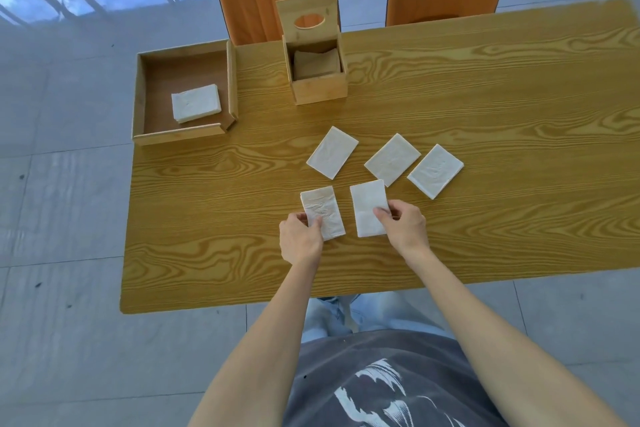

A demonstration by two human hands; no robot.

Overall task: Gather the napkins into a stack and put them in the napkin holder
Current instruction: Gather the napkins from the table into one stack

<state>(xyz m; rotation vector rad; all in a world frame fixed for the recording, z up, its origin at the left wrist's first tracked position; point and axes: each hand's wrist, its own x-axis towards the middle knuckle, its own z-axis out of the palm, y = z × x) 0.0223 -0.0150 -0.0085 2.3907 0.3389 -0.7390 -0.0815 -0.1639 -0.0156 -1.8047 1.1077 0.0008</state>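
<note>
Five loose napkins laid on the table [207,218]. Nearest left napkin [322,211] pinched by left hand [300,239]; neighbouring napkin [367,210] pinched by right hand [405,227]. Napkin holder [317,80] stood behind, lid raised.

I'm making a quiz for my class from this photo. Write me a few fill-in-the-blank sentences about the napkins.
1. ____ loose napkins lie on the table.
2. The left hand and right hand each touch ____ napkin.
3. The wooden tray holds one ____ of napkins.

Missing words: five; one; stack
</note>
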